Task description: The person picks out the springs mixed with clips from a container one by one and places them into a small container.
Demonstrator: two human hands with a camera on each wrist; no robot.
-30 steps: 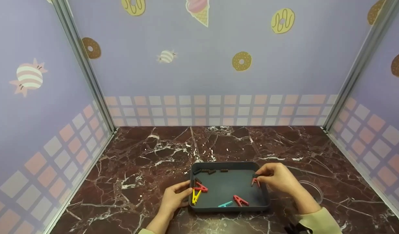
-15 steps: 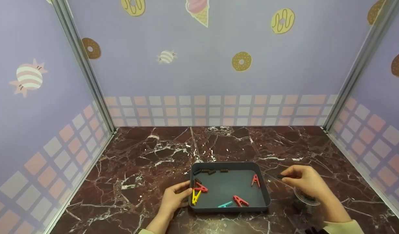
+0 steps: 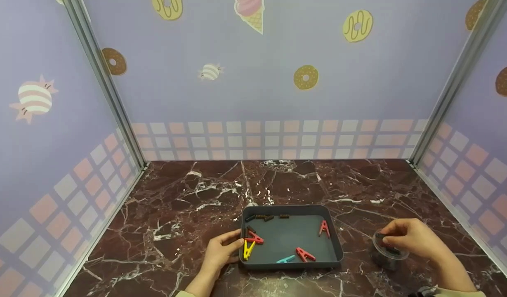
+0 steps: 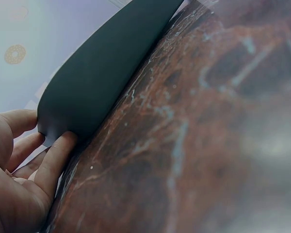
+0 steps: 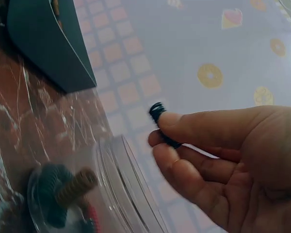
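Observation:
My left hand (image 3: pixel 220 251) grips the left side of a dark grey tray (image 3: pixel 290 266); in the left wrist view its fingers and thumb lie against the tray wall (image 4: pixel 97 73). Between the thumb and fingers of my right hand (image 3: pixel 414 239) is a small dark spring-like coil (image 5: pixel 157 112). This hand is over a clear round tub (image 3: pixel 389 262). In the right wrist view the tub holds a teal coil (image 5: pixel 51 194), a brown coil (image 5: pixel 77 187) and something red. Short brown ridged pieces (image 3: pixel 284 216) lie along the tray's back and left.
Inside the tray lie red clothespins (image 3: pixel 305 254), a yellow clothespin (image 3: pixel 248 250) and a light blue clothespin (image 3: pixel 286 259). One red clothespin (image 3: pixel 324 229) leans by the right wall. The tray stands on a dark red marble tabletop (image 3: pixel 187 222), with patterned walls at the back and sides.
My right hand has moved from the tray's right wall, rightward and toward me, to the tub, leaving the red clothespin in the tray. My left hand has stayed on the tray.

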